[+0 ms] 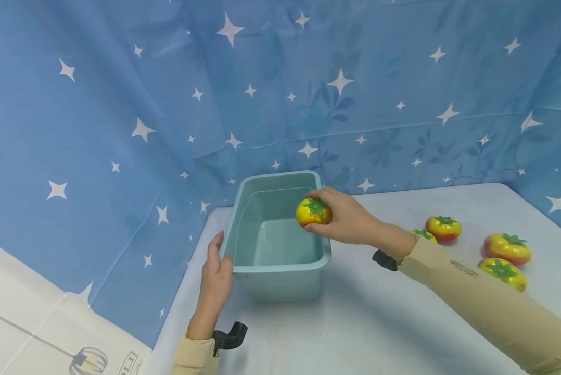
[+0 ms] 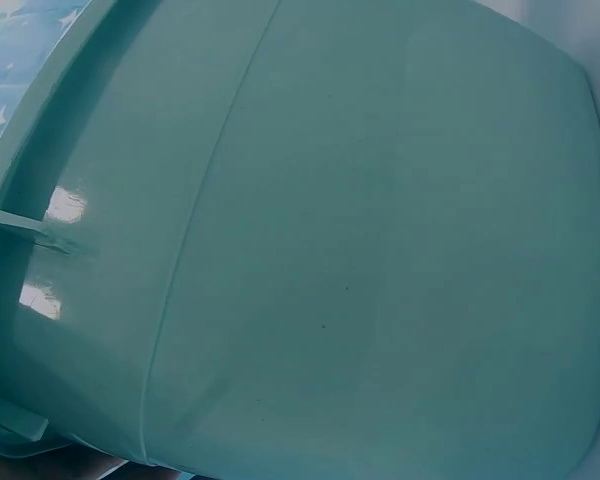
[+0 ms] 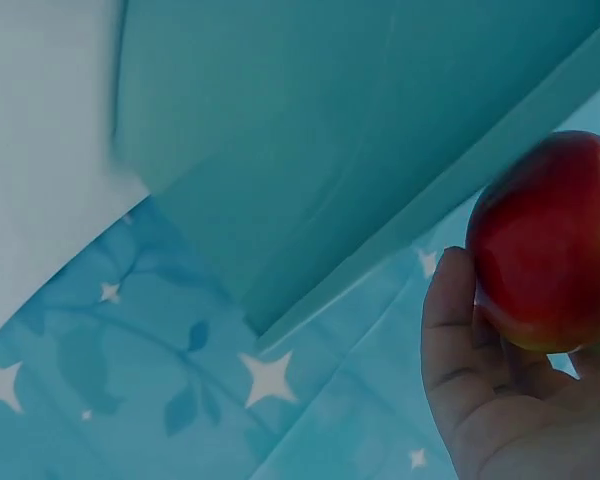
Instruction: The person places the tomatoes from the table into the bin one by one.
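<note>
My right hand (image 1: pixel 348 216) grips a glossy yellow-and-red tomato (image 1: pixel 314 212) with a green star-shaped leafy top, over the right side of a blue-green plastic bin (image 1: pixel 280 268). In the right wrist view the tomato's red underside (image 3: pixel 545 245) shows between thumb and fingers, beside the bin's rim (image 3: pixel 380 245). My left hand (image 1: pixel 217 281) holds the bin by its rim at the near left corner. The bin's outer wall (image 2: pixel 380 240) fills most of the left wrist view, with just a dark sliver of fingers at the bottom left. Bare bin floor shows inside.
On the white table (image 1: pixel 280 338), to the right, lie more tomatoes: one (image 1: pixel 443 229) at the back, one (image 1: pixel 507 249) farther right, one (image 1: pixel 502 273) partly behind my sleeve and one (image 1: pixel 424 235) mostly behind my wrist. A blue star-printed cloth (image 1: pixel 280 114) hangs behind.
</note>
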{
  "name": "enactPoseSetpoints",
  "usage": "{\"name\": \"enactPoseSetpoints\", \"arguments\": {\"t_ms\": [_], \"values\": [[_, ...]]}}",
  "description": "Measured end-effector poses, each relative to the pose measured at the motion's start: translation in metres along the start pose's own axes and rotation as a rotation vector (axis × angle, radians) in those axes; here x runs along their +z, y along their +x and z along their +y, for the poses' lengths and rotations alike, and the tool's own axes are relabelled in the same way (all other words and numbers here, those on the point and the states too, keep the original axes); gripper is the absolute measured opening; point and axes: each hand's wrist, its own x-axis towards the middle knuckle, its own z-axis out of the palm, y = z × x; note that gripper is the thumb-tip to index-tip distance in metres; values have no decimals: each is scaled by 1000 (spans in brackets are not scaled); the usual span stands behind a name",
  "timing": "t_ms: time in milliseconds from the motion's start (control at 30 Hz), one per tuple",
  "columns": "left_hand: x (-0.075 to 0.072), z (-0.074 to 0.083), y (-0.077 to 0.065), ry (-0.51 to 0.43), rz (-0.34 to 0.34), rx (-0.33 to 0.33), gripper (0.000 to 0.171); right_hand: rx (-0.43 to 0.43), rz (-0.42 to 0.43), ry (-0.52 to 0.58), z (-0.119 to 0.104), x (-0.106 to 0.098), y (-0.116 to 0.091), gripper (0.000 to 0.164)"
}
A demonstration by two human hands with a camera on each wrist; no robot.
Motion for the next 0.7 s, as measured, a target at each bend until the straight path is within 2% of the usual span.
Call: {"name": "enactPoseSetpoints", "arguments": {"t_ms": [233,500,700], "values": [[2,2,0,-19,-5,18,55,-24,-45,-21,-9,15,6,59],[2,0,-1,-3,8,27,54,-66,-158,-118,-17,31,5,62],[0,0,-3,-32,-11,-13,54,-83,-193,-108,-21,34,0,63]]}}
